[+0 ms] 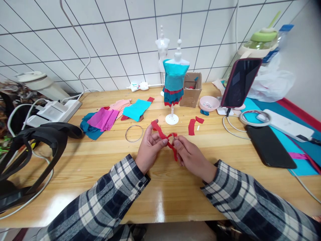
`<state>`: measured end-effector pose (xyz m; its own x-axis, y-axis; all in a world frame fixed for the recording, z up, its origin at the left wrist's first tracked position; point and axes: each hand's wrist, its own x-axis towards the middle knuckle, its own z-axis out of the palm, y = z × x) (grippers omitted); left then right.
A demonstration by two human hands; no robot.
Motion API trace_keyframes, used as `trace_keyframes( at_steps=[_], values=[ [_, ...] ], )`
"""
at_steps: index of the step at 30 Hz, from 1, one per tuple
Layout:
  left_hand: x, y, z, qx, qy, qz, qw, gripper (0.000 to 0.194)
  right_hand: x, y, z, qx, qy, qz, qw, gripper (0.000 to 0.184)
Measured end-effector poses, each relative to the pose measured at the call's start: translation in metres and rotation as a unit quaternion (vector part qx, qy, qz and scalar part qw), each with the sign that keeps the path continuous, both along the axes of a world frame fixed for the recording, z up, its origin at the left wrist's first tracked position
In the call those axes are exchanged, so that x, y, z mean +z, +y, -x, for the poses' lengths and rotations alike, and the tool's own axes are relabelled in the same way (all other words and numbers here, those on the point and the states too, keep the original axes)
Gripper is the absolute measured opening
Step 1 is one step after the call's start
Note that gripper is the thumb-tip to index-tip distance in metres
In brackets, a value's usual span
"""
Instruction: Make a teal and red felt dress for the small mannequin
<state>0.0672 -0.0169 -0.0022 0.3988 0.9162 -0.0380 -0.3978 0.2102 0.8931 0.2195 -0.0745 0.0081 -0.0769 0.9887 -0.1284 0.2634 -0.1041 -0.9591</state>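
Observation:
My left hand (149, 149) pinches a narrow red crepe paper strip (159, 130) between thumb and fingers, and one end of it sticks up past my fingertips. My right hand (192, 155) is closed on the same strip, where it bends and its other end hangs down. Just beyond my hands stands a small white mannequin (172, 119) on a round base. It wears a turquoise top (175, 78) and a ruffled skirt (173, 96) in dark teal and red. Right of my hands lie red paper scraps (192, 127).
Left are crumpled paper pieces (104, 118), a wire ring (134, 133), a power strip (56, 113) and a black headset (50, 157). At right are a cardboard box (192, 97), a pink bowl (209, 103), a propped phone (240, 82) and a flat black phone (269, 147).

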Motion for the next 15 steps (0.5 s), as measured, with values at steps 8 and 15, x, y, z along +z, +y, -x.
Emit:
trace_keyframes(
  at_steps=[8, 15],
  values=[
    [-0.0023, 0.0016, 0.0005, 0.027, 0.027, 0.003, 0.999, 0.076, -0.0020, 0.0079, -0.0103, -0.070, 0.008, -0.021, 0.997, 0.034],
    [-0.0002, 0.0009, 0.0014, 0.029, 0.022, 0.013, 0.999, 0.076, 0.0041, 0.0020, -0.0062, -0.002, -0.091, -0.055, 0.994, 0.031]
  ],
)
